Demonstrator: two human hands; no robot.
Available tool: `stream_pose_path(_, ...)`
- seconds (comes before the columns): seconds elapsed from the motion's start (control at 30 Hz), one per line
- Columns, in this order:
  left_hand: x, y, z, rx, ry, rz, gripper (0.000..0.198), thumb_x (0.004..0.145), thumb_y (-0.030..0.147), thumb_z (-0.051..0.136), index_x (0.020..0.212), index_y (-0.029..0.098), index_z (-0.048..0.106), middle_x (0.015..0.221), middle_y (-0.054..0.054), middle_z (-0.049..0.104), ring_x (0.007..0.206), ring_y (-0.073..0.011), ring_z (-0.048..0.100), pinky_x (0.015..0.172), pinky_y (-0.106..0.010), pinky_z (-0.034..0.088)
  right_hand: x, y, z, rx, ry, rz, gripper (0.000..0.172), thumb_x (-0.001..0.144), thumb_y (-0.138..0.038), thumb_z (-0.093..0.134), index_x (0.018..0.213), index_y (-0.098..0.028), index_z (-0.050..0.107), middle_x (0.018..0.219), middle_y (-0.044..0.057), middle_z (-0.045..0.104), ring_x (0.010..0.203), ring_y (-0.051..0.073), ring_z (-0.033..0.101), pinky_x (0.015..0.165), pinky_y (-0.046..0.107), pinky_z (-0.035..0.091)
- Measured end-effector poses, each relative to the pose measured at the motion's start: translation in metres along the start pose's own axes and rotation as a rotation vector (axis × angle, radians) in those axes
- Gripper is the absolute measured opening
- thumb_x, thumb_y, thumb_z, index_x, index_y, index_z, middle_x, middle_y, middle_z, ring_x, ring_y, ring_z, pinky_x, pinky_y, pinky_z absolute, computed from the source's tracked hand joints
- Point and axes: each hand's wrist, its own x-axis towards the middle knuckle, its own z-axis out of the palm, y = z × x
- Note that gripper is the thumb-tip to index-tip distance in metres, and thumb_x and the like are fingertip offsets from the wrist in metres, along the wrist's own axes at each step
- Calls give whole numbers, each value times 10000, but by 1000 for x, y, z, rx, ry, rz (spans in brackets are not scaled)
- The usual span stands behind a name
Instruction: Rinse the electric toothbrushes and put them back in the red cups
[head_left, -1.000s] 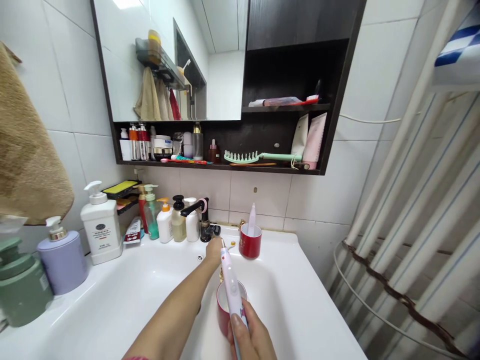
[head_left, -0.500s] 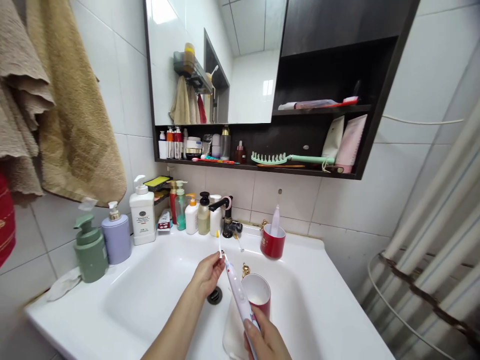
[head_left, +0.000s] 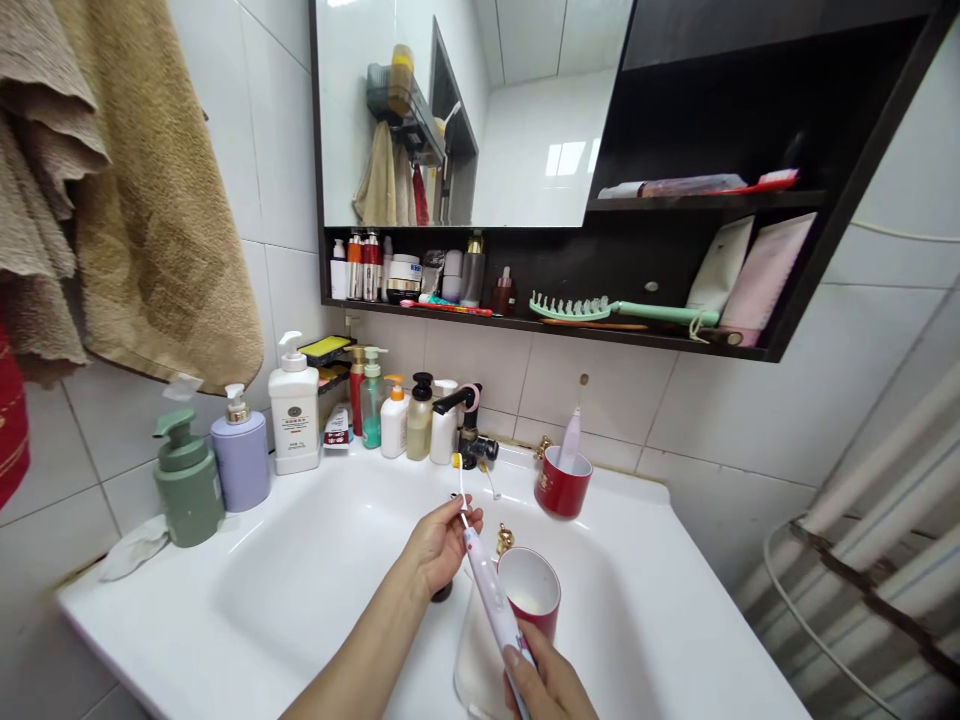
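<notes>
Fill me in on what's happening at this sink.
A person's right hand grips an electric toothbrush handle, and the left hand holds a brush head at its tip; whether it is seated is unclear. One red cup stands in the sink; a second red cup on its back edge holds a similar pale handle.

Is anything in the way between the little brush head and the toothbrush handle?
Nothing visible is. The brush head in the left hand is right by the top of the toothbrush handle in the right hand; whether they touch is too small to tell.
</notes>
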Motion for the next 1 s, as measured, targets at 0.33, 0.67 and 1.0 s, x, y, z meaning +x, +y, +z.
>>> stream_pose_path(0.33,-2,-5,-1,88,-51,73,105,618,85,518,579,120,427,483,14,471,475,-80,510,490,-179,413,-1,2,1,32,6,-1,605,588,-582,357,941,-95,420,450,-32,407,397,82,368,350,191,274)
stream_pose_path(0.67,-9,-19,4,228,-121,43,139,661,232,484,605,107,461,484,-1,492,514,-122,542,532,-229,423,-2,1,0,83,12,-12,531,632,-529,360,980,-134,420,473,-41,415,329,59,353,329,189,279)
stream_pose_path(1.0,-13,-18,8,282,-205,31,179,682,275,440,602,116,454,520,-30,527,529,-133,543,567,-262,410,-4,0,3,174,41,-5,540,598,-521,427,990,-151,424,460,-45,417,330,57,340,307,177,258)
